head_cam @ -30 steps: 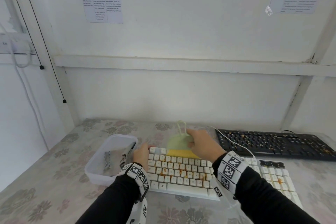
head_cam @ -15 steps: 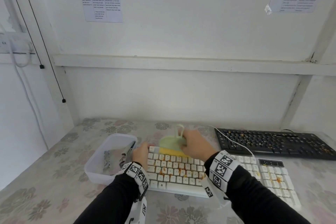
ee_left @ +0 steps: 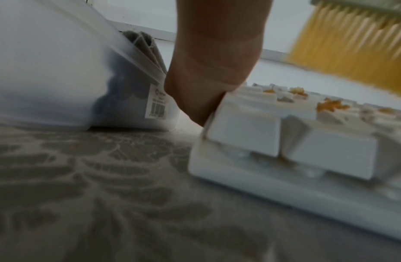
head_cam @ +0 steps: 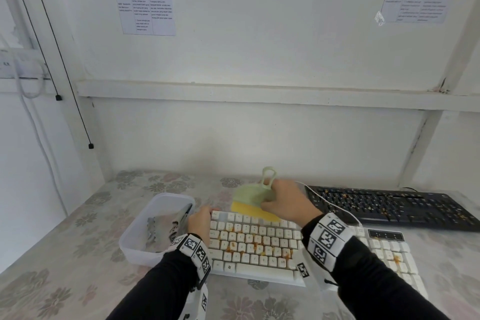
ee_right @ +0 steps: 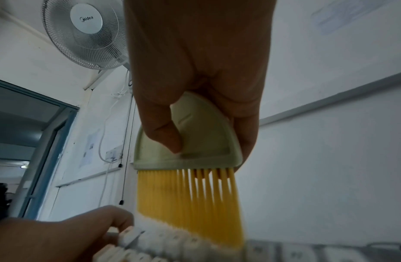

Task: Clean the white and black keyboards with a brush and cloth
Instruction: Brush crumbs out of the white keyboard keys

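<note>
yellow bristles of the pale green plastic brush [head_cam: 253,199], pinched in the right hand [head_cam: 287,201], have swept leftward to the crumb-strewn white keyboard's [head_cam: 262,244] top row; left hand [head_cam: 200,223] clasps its corner. brushing is underway; black keyboard [head_cam: 389,206] waits.

The brush [head_cam: 250,196] has a pale green body and yellow bristles. Under it the white keyboard [head_cam: 259,241] carries orange crumbs on its keys. To the right of this keyboard, the black keyboard [head_cam: 384,205] has small orange specks too. To the left of it stands a translucent whitish container [head_cam: 145,241] with something grey inside. The tablecloth [head_cam: 78,254] is light with a grey flower pattern. Both wristbands [head_cam: 326,240] are white with black square markers, and the sleeves [head_cam: 161,291] are black.
</note>
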A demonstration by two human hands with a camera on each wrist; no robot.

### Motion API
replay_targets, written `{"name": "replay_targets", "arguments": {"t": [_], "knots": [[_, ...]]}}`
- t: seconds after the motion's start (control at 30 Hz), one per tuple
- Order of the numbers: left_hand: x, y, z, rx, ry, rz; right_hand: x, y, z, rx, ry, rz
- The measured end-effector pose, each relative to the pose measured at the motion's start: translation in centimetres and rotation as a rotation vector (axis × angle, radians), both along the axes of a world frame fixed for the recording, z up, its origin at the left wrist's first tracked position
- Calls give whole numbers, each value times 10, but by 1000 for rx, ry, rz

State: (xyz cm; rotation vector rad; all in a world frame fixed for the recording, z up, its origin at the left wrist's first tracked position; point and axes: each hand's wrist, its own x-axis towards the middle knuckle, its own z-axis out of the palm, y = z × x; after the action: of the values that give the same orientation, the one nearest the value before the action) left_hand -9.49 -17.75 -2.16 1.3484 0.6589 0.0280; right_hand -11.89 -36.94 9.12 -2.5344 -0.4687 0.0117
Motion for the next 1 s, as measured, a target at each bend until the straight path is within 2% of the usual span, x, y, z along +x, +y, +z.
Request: {"name": "replay_targets", "arguments": {"t": [0.2, 0.47, 0.63, 0.77, 0.87, 1.0], "knots": [[0, 0, -1, -43, -11, 4, 1, 15, -13, -99, 41, 37], [-3, 1, -1, 64, -41, -37, -2, -49, -8, -236, 46, -188], [-6, 1, 2, 93, -46, -45, -2, -42, 0, -111, -10, -227], [-7, 0, 3, 80, -49, -33, -8, -16, 0, 19, -7, -108], [-8, -1, 3, 74, -52, -36, -10, -6, -3, -23, -20, -52], [-8, 0, 4, 113, -73, -56, -7, -20, -3, -82, 21, -92]]}}
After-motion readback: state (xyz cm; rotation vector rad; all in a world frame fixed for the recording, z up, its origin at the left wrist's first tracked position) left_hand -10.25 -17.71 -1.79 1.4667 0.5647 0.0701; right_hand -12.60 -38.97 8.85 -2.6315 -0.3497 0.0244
